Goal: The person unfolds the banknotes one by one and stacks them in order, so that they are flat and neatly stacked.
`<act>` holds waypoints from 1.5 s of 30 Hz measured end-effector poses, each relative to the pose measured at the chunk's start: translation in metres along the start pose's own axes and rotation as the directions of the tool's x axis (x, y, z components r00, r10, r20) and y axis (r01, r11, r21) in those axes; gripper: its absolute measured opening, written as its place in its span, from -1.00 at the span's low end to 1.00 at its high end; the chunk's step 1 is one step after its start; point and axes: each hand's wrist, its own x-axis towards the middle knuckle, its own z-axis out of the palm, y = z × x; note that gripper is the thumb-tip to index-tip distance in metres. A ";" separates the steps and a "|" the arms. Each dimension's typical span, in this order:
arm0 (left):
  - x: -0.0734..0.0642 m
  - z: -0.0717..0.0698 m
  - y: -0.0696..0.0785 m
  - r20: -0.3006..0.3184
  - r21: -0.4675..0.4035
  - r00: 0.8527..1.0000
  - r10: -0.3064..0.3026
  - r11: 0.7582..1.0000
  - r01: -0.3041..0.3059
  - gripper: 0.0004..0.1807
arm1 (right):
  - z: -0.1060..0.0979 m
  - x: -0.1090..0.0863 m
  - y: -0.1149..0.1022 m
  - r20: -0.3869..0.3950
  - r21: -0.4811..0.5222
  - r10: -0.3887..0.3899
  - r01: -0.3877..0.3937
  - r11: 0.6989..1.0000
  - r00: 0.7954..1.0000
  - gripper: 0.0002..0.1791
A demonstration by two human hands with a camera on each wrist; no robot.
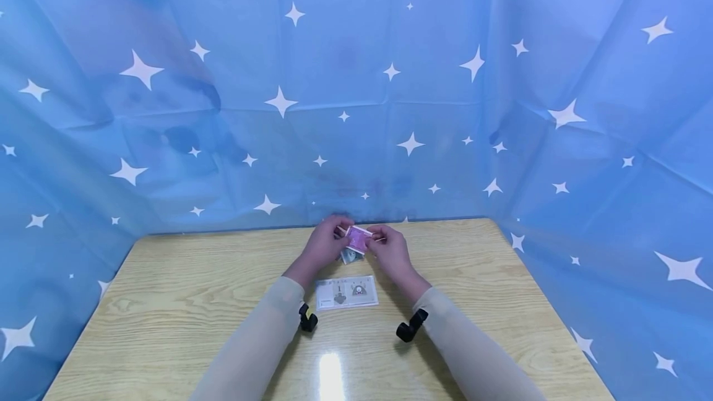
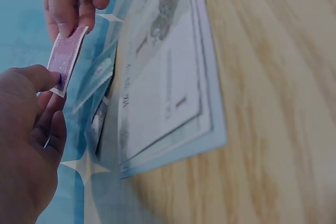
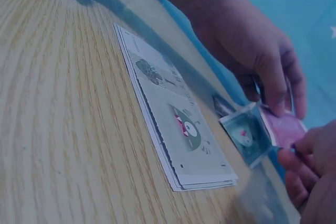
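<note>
Both hands hold a small pink play banknote (image 1: 358, 237) near the far edge of the table. My left hand (image 1: 325, 244) pinches its left end, thumb on top. Its right end is between the thumb and fingers of my right hand (image 1: 391, 251). In the right wrist view, a small teal note with a cartoon figure (image 3: 245, 136) lies just below the pink one, partly covered by it in the head view. Nearer the body lies a stack of larger pale notes (image 1: 346, 293), the top one printed with a 1 and a cartoon monster.
The wooden table (image 1: 211, 302) reaches back to a blue curtain with white stars (image 1: 356, 159), close behind the hands. A dark small item (image 3: 223, 106) lies beside the teal note. Black camera mounts (image 1: 412, 325) sit on both wrists.
</note>
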 end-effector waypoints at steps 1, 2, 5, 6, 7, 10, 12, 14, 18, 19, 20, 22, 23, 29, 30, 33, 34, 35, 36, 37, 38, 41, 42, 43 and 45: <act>-0.001 -0.001 0.001 -0.004 -0.016 1.000 -0.002 1.000 0.001 -0.57 | -0.001 -0.001 0.000 0.005 0.003 0.000 0.000 1.000 1.000 -0.70; -0.003 -0.002 0.002 -0.008 -0.034 1.000 0.001 0.999 -0.002 -0.57 | -0.001 -0.001 -0.001 0.011 0.005 -0.003 0.003 1.000 1.000 -0.70; -0.007 -0.005 0.004 -0.013 -0.092 1.000 -0.005 0.996 0.004 -0.55 | -0.002 -0.003 -0.003 0.026 0.011 -0.005 0.005 1.000 1.000 -0.70; -0.009 -0.006 0.004 -0.013 -0.115 1.000 -0.011 0.993 0.010 -0.55 | -0.003 -0.004 -0.003 0.031 0.013 -0.008 0.007 1.000 0.999 -0.70; -0.011 -0.006 0.005 -0.011 -0.132 1.000 -0.016 0.991 0.015 -0.56 | -0.004 -0.005 -0.004 0.037 0.012 -0.013 0.012 1.000 0.999 -0.71; -0.017 -0.009 0.006 -0.005 -0.182 0.999 -0.041 0.983 0.039 -0.59 | -0.006 -0.007 -0.006 0.053 0.018 -0.026 0.026 1.000 0.998 -0.71; -0.021 -0.010 0.006 -0.002 -0.194 0.998 -0.057 0.979 0.056 -0.62 | -0.007 -0.009 -0.007 0.066 0.020 -0.039 0.038 0.999 0.997 -0.72; -0.025 -0.010 0.007 -0.001 -0.204 0.998 -0.070 0.977 0.068 -0.64 | -0.008 -0.012 -0.008 0.082 0.025 -0.049 0.047 0.999 0.995 -0.72; -0.033 -0.012 0.008 0.002 -0.227 0.997 -0.074 0.971 0.073 -0.64 | -0.010 -0.017 -0.010 0.116 0.028 -0.056 0.053 0.998 0.992 -0.72; -0.035 -0.013 0.008 0.003 -0.235 0.997 -0.072 0.969 0.071 -0.64 | -0.011 -0.018 -0.011 0.124 0.031 -0.056 0.053 0.998 0.991 -0.72; -0.037 -0.013 0.008 0.003 -0.235 0.998 -0.062 0.970 0.061 -0.64 | -0.011 -0.019 -0.011 0.132 0.034 -0.057 0.053 0.998 0.990 -0.71; -0.041 -0.013 0.008 0.004 -0.238 0.999 -0.052 0.970 0.052 -0.65 | -0.012 -0.021 -0.012 0.149 0.039 -0.054 0.049 0.998 0.987 -0.70; -0.043 -0.014 0.007 0.007 -0.237 0.999 -0.050 0.970 0.050 -0.65 | -0.012 -0.023 -0.012 0.159 0.040 -0.055 0.049 0.998 0.986 -0.71; -0.056 -0.016 0.005 0.034 -0.246 0.998 -0.054 0.967 0.061 -0.68 | -0.013 -0.031 -0.015 0.211 0.022 -0.065 0.062 0.998 0.975 -0.71; -0.058 -0.016 0.004 0.039 -0.249 0.998 -0.054 0.966 0.062 -0.68 | -0.013 -0.032 -0.015 0.220 0.021 -0.068 0.065 0.998 0.973 -0.70; -0.064 -0.017 0.002 0.050 -0.255 0.997 -0.055 0.965 0.066 -0.68 | -0.013 -0.035 -0.015 0.250 0.021 -0.067 0.064 0.998 0.966 -0.69; -0.066 -0.017 0.001 0.055 -0.258 0.997 -0.058 0.964 0.070 -0.68 | -0.013 -0.036 -0.015 0.261 0.023 -0.065 0.061 0.998 0.963 -0.69; -0.068 -0.017 0.000 0.060 -0.262 0.996 -0.061 0.962 0.075 -0.68 | -0.013 -0.037 -0.015 0.272 0.021 -0.063 0.060 0.998 0.960 -0.69; -0.069 -0.017 0.000 0.065 -0.266 0.996 -0.059 0.961 0.074 -0.68 | -0.014 -0.038 -0.015 0.283 0.021 -0.062 0.058 0.998 0.957 -0.69; -0.071 -0.018 0.000 0.069 -0.268 0.996 -0.060 0.960 0.076 -0.69 | -0.014 -0.039 -0.014 0.291 0.017 -0.062 0.060 0.998 0.955 -0.69; -0.073 -0.018 0.000 0.073 -0.268 0.996 -0.059 0.960 0.077 -0.69 | -0.015 -0.040 -0.014 0.300 0.013 -0.060 0.059 0.998 0.952 -0.69; -0.077 -0.019 0.001 0.079 -0.268 0.995 -0.055 0.961 0.074 -0.71 | -0.016 -0.042 -0.014 0.321 0.011 -0.065 0.065 0.998 0.945 -0.69; -0.079 -0.019 0.002 0.079 -0.263 0.995 -0.055 0.962 0.074 -0.73 | -0.016 -0.043 -0.014 0.327 0.014 -0.069 0.069 0.998 0.942 -0.70; -0.080 -0.019 0.002 0.080 -0.262 0.995 -0.056 0.962 0.075 -0.74 | -0.016 -0.044 -0.014 0.333 0.013 -0.072 0.072 0.997 0.940 -0.70; -0.083 -0.019 0.004 0.082 -0.259 0.995 -0.059 0.963 0.079 -0.76 | -0.017 -0.046 -0.014 0.345 0.020 -0.077 0.075 0.997 0.936 -0.70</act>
